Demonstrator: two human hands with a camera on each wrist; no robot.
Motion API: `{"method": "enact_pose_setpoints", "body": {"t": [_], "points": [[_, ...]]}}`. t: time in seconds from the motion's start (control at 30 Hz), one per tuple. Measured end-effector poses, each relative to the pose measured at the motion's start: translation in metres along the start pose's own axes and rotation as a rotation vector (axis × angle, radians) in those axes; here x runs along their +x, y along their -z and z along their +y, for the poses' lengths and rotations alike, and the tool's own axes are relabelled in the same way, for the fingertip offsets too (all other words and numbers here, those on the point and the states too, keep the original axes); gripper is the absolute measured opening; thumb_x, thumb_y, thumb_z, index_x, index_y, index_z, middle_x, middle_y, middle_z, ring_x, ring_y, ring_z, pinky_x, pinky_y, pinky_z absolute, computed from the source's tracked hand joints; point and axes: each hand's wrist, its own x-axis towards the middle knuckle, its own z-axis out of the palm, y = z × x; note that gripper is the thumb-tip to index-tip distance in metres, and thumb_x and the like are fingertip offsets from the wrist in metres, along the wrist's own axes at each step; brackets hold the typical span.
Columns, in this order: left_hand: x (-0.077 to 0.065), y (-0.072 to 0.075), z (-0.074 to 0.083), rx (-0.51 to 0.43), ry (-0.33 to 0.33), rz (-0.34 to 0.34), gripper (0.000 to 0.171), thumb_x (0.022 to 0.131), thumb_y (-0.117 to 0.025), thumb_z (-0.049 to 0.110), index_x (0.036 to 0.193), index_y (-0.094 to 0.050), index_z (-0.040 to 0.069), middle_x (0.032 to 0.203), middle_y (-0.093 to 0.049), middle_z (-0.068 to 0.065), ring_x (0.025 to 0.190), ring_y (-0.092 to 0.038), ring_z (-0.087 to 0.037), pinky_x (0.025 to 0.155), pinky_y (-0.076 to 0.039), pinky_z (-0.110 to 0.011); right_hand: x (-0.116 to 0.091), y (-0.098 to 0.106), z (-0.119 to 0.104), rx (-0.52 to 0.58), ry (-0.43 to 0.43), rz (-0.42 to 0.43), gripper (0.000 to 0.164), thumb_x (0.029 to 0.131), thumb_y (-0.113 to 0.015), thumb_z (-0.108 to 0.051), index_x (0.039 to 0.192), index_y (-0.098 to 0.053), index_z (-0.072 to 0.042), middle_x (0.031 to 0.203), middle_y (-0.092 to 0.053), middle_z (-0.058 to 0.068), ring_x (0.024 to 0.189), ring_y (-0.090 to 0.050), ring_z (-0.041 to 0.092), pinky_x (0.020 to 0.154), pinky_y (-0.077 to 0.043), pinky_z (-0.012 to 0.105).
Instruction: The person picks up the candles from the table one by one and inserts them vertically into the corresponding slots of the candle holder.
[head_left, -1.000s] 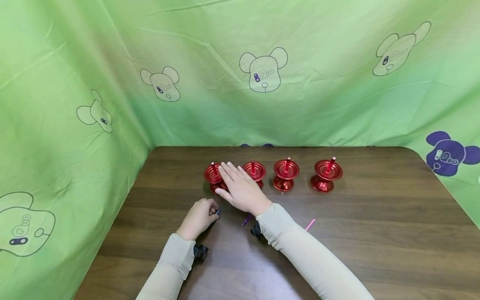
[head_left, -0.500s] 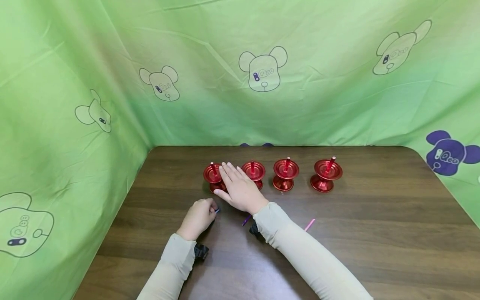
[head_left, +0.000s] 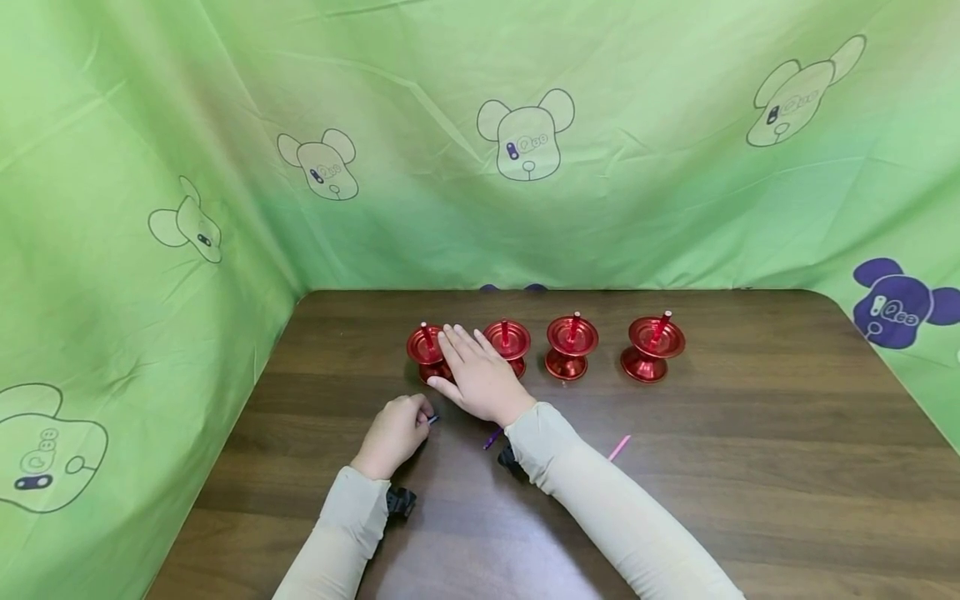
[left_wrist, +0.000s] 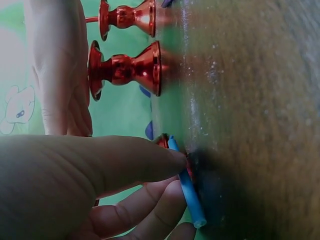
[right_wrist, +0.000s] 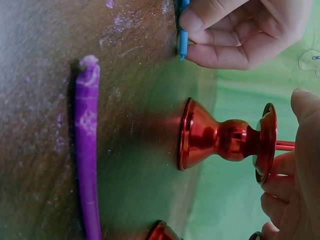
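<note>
My left hand [head_left: 393, 433] pinches a short, thin blue candle [left_wrist: 187, 192] between thumb and fingers, close above the table. Just ahead and to its right, my right hand [head_left: 483, 379] is held with straight fingers by the dish of the leftmost red metal candle holder [head_left: 425, 342]. In the right wrist view its fingers lie at that holder's dish rim [right_wrist: 269, 142]; whether they press on it I cannot tell. A second red holder [head_left: 507, 340] is partly hidden by the right hand. Each holder has an upright red rod in its dish.
Two more red holders, one nearer [head_left: 572, 337] and one farther right [head_left: 652, 346], continue the row. A purple candle [right_wrist: 87, 150] lies under the right wrist, a pink stick [head_left: 620, 447] beyond the right forearm. Pale crumbs dot the brown table [head_left: 750, 467]. Green cloth [head_left: 637, 225] hangs behind.
The blue candle has turned slightly in my left fingers and now points more to the right. My right hand stays almost where it was.
</note>
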Motion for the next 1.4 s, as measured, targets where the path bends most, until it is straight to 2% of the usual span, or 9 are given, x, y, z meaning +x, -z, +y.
{"method": "enact_pose_setpoints", "body": {"t": [0.23,0.4,0.73,0.8,0.93,1.03,1.23,1.33,1.4], "points": [[-0.001,0.004,-0.003,0.009,-0.007,0.038,0.011,0.084,-0.066,-0.008,0.086,-0.068,0.003,0.077,-0.058,-0.005,0.071,-0.055,-0.019,0.066,-0.051,-0.034,0.0,0.0,-0.002,-0.004,-0.004,-0.006,0.073,0.106,-0.042,-0.053,0.158,-0.03,-0.003,0.164,-0.027,0.016,0.153,-0.02,0.027,0.125,-0.011,0.041],[-0.002,0.009,-0.006,-0.03,-0.02,0.078,0.01,0.086,-0.065,-0.009,0.089,-0.068,0.0,0.079,-0.057,-0.006,0.073,-0.055,-0.02,0.068,-0.052,-0.035,0.0,0.0,-0.001,-0.003,-0.007,-0.005,0.072,0.106,-0.042,-0.052,0.158,-0.03,-0.003,0.165,-0.026,0.015,0.153,-0.021,0.028,0.125,-0.011,0.041],[-0.001,0.014,-0.017,-0.124,-0.016,0.235,0.015,0.087,-0.063,-0.01,0.1,-0.068,-0.003,0.089,-0.063,-0.015,0.083,-0.063,-0.029,0.077,-0.056,-0.044,0.0,-0.001,-0.002,-0.006,0.007,0.009,0.073,0.106,-0.044,-0.051,0.157,-0.032,-0.001,0.164,-0.027,0.018,0.153,-0.023,0.029,0.125,-0.014,0.041],[0.0,0.015,-0.02,-0.174,0.014,0.253,0.017,0.088,-0.062,-0.01,0.102,-0.068,-0.004,0.092,-0.065,-0.016,0.085,-0.065,-0.03,0.079,-0.057,-0.045,0.0,-0.002,-0.003,-0.011,0.011,0.01,0.073,0.106,-0.045,-0.051,0.156,-0.032,0.0,0.164,-0.027,0.018,0.153,-0.023,0.03,0.125,-0.014,0.042],[0.003,0.017,-0.024,-0.348,0.118,0.259,0.018,0.092,-0.062,-0.007,0.109,-0.066,-0.004,0.101,-0.069,-0.019,0.091,-0.069,-0.031,0.084,-0.058,-0.045,0.0,-0.001,-0.005,-0.017,0.01,0.006,0.075,0.105,-0.045,-0.052,0.157,-0.03,0.001,0.164,-0.026,0.019,0.153,-0.022,0.031,0.125,-0.013,0.041],[0.006,0.02,-0.026,-0.477,0.174,0.276,0.019,0.095,-0.063,-0.005,0.113,-0.065,-0.005,0.105,-0.07,-0.022,0.095,-0.07,-0.032,0.084,-0.059,-0.039,-0.001,-0.001,-0.006,-0.01,0.007,-0.001,0.076,0.105,-0.045,-0.052,0.157,-0.029,0.001,0.164,-0.025,0.019,0.153,-0.021,0.03,0.125,-0.013,0.04],[0.011,0.024,-0.03,-0.63,0.174,0.315,0.021,0.095,-0.062,-0.008,0.116,-0.062,-0.009,0.106,-0.068,-0.027,0.098,-0.07,-0.038,0.08,-0.053,-0.015,-0.002,-0.004,-0.009,-0.007,0.007,-0.002,0.077,0.105,-0.044,-0.053,0.157,-0.028,0.001,0.165,-0.024,0.018,0.153,-0.02,0.029,0.125,-0.013,0.039],[0.012,0.026,-0.03,-0.689,0.166,0.32,0.021,0.097,-0.06,-0.008,0.118,-0.061,-0.012,0.108,-0.066,-0.029,0.099,-0.068,-0.041,0.081,-0.05,-0.011,-0.002,-0.005,-0.009,-0.02,0.009,0.008,0.077,0.105,-0.043,-0.054,0.157,-0.028,0.001,0.165,-0.024,0.018,0.153,-0.02,0.029,0.125,-0.013,0.039],[0.011,0.032,-0.023,-0.72,0.179,0.312,0.022,0.098,-0.057,-0.009,0.119,-0.058,-0.015,0.11,-0.064,-0.034,0.101,-0.066,-0.045,0.08,-0.05,-0.01,-0.003,-0.006,-0.009,-0.028,0.009,0.011,0.077,0.105,-0.042,-0.054,0.157,-0.027,0.001,0.165,-0.024,0.018,0.153,-0.02,0.029,0.125,-0.013,0.039]]}}
